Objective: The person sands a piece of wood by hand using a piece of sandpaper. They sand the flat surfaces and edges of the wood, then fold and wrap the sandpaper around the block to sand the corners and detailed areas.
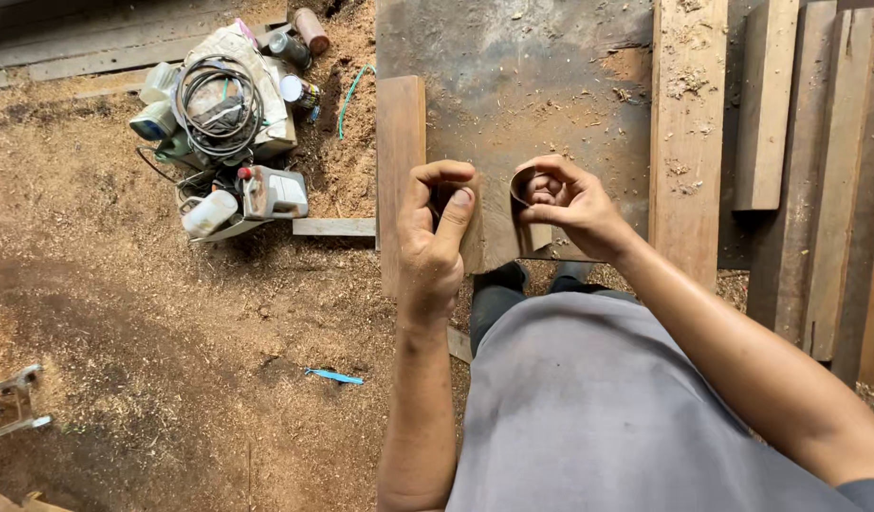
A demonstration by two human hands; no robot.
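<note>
A thin, brown, curved strip of wood veneer point(524, 194) is being held in front of the body by both hands, above the dark, sawdust-strewn metal surface point(513, 76). The left hand point(435, 237) is being kept curled, its grip narrow, with the thumb pressed toward the bent fingers against a flat brown piece at the strip's left end; whether this piece is part of the same strip cannot be told. The right hand point(570, 204) is closed around the looped end of the strip, the fingers tucked inside the curl.

1 short reddish-brown plank point(400, 161) is lying just left of the hands, and 1 long pale wooden board point(688, 133) is lying just right of them, with further planks point(816, 190) beside it. A grey shirt point(598, 408) is being worn.

On the sawdust-covered floor point(124, 313), well apart to the left, a pile of plastic bottles, cans and a coiled grey cable point(219, 104) is sitting. A small blue scrap point(334, 376) is lying nearer.
</note>
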